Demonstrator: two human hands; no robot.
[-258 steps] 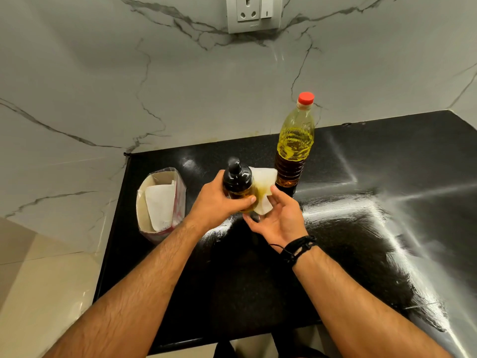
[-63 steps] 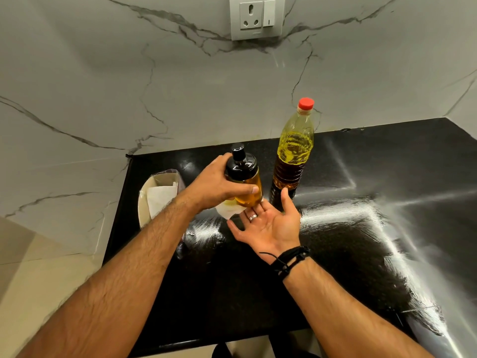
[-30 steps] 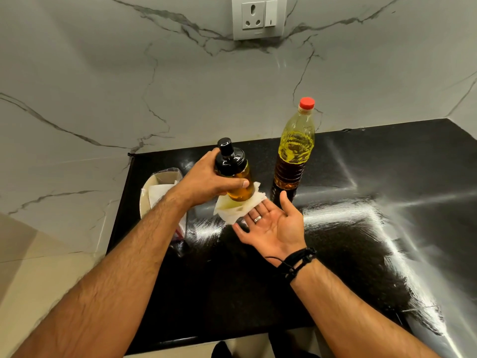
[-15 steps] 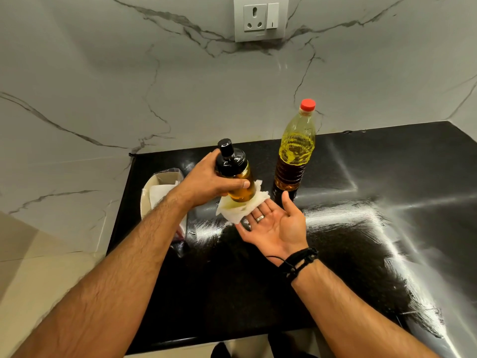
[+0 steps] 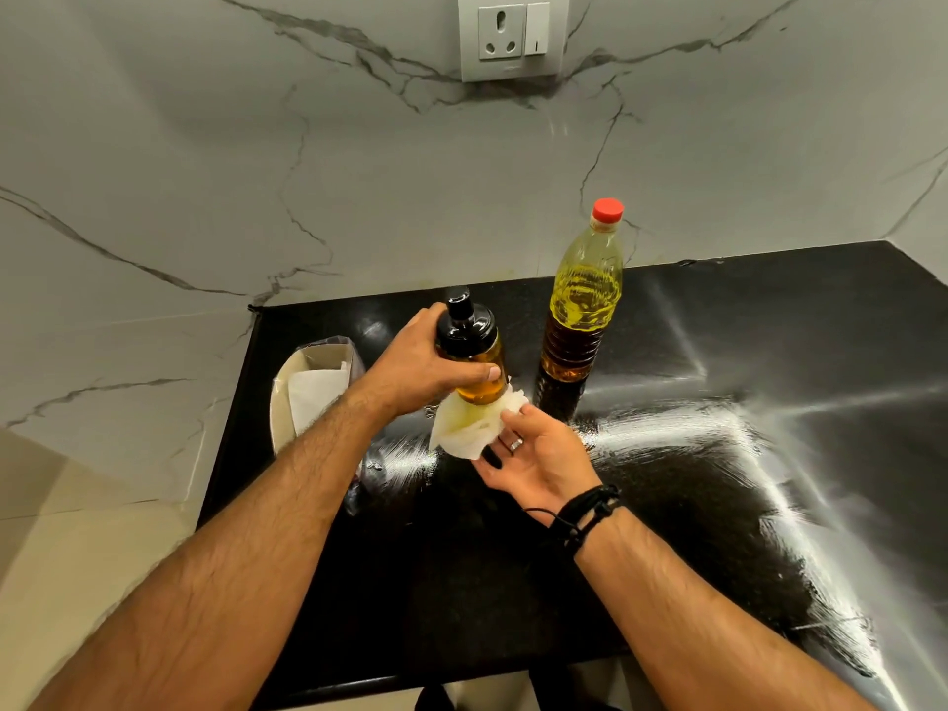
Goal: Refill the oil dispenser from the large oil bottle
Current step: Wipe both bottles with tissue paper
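Dispenser (image 5: pixel 474 359), capped and lifted off the counter (image 5: pixel 667 505), sits gripped in our left hand (image 5: pixel 420 369); our right hand (image 5: pixel 533 454) pinches tissue (image 5: pixel 469 428) beneath, wiping its base. Next we likely set it down beside the bottle (image 5: pixel 582 300).

Black polished stone countertop (image 5: pixel 718 505), fills lower centre to right of frame, butts against the marble wall at the back and left; surface has whitish smeared streaks across centre-right. Standing on it: large oil bottle (image 5: pixel 582 305) with red cap, upright, centre frame, close to the back edge. Left of centre near the counter's left edge sits an open tissue pack (image 5: pixel 315 387) with white paper inside.
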